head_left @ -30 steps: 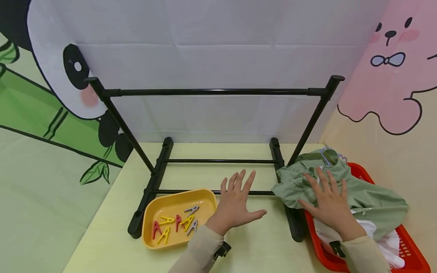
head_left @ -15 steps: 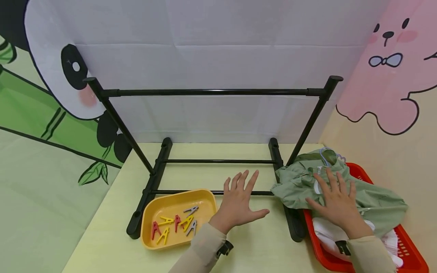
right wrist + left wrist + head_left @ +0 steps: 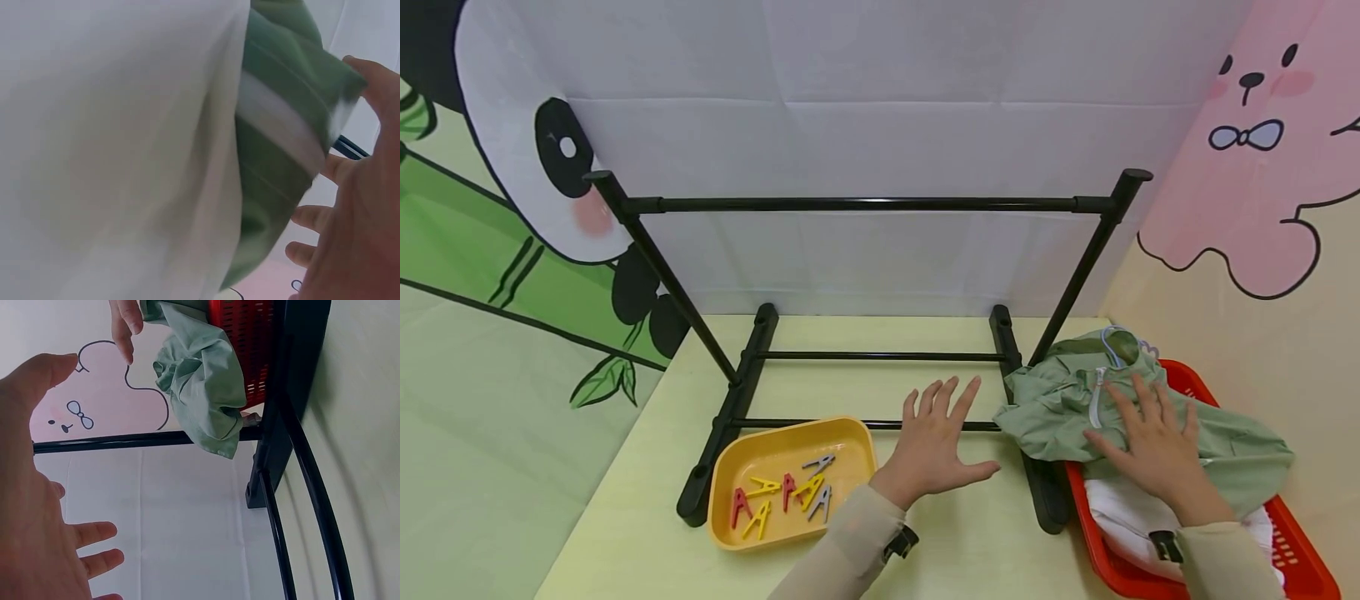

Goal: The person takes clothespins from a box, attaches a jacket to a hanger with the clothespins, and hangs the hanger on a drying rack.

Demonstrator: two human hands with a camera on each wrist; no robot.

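Note:
My left hand (image 3: 928,450) is held with fingers spread above the table, just right of a yellow tray (image 3: 842,433) with several clothespins; it holds nothing. Over a sage-green zip-up garment (image 3: 1052,417), my right hand (image 3: 1161,450) has its fingers spread too. Whether that hand touches the cloth I cannot tell. A light purple hanger (image 3: 1107,343) shows at the garment's collar. The garment lies on a red basket (image 3: 1307,542), with white cloth (image 3: 1120,517) beneath it. In the right wrist view, white and green cloth fills much of the picture beside the fingers.
A black clothes rack (image 3: 865,204) stands on the pale yellow table (image 3: 625,533), its top bar running across the view. The basket sits beside the rack's right foot (image 3: 1045,492). A white backdrop rises behind, with a pink bear print (image 3: 1240,200) at right.
My right hand has shifted right over the green garment, and more of its white zipper shows. The left hand has drifted slightly right. Both keep their fingers spread.

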